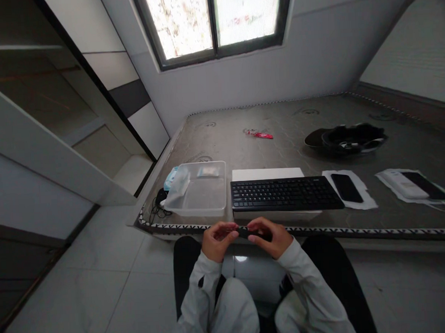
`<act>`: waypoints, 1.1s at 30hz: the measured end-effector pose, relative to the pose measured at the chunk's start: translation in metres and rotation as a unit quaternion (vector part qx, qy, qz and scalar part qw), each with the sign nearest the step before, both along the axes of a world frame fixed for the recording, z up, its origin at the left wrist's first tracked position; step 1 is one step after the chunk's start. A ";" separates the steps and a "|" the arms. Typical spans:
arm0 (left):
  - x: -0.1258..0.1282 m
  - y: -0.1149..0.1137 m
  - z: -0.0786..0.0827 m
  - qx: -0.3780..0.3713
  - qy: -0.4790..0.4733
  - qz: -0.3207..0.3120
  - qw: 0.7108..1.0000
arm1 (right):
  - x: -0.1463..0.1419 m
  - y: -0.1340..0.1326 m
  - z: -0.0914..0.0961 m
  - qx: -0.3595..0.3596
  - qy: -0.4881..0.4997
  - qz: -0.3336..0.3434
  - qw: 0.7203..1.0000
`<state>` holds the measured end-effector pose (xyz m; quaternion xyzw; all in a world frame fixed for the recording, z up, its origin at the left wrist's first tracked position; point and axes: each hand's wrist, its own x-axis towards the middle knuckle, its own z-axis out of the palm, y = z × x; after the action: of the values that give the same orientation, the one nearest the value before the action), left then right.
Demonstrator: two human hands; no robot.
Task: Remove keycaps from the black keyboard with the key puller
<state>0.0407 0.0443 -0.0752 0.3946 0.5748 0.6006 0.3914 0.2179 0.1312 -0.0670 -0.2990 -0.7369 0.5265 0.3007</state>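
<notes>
Between both hands, over the near edge of the mattress, is a small black object (243, 232) whose kind I cannot make out. My left hand (216, 240) pinches its left end with thumb and fingertips. Around its right part, my right hand (274, 237) is closed, and those fingers partly cover it. Just beyond the hands lies a black keyboard (283, 194), its rear edge against a white box or board (267, 173). Left of the keyboard stands a clear plastic tray (209, 204) with a plastic bag (179, 183) and a small packet (208, 172) in it.
A black cable (158, 205) lies left of the tray. To the right are a phone (346, 188) on white paper and a white device (409, 185) beside another dark phone (427, 185). Farther back are a black cap (351, 139) and a red item (260, 134). A window (214, 25) is ahead.
</notes>
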 end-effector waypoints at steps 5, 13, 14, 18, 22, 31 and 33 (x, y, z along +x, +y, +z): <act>0.008 -0.002 0.006 0.019 0.032 0.084 0.996 | 0.009 0.009 -0.002 -0.107 0.118 -0.055 0.986; 0.020 -0.003 0.003 0.020 0.084 0.132 0.988 | 0.006 0.006 0.004 -0.101 0.168 -0.062 0.979; 0.021 -0.003 0.002 0.017 0.090 0.130 0.987 | 0.004 0.005 0.005 -0.088 0.167 -0.059 0.980; 0.028 -0.002 -0.003 0.021 0.099 0.114 0.988 | -0.002 0.002 0.009 -0.055 0.171 -0.050 0.982; 0.036 -0.001 -0.007 0.028 0.104 0.095 0.990 | -0.007 -0.002 0.012 -0.056 0.188 -0.018 0.980; 0.044 -0.001 -0.002 0.042 0.149 0.097 0.983 | -0.010 -0.006 0.016 -0.063 0.196 -0.016 0.978; 0.044 -0.002 0.001 0.051 0.158 0.107 0.980 | -0.010 -0.002 0.012 -0.062 0.197 -0.040 0.978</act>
<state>0.0844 0.0422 -0.0740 0.4400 0.6370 0.5976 0.2085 0.2077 0.1294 -0.0548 -0.2373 -0.6164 0.6071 0.4417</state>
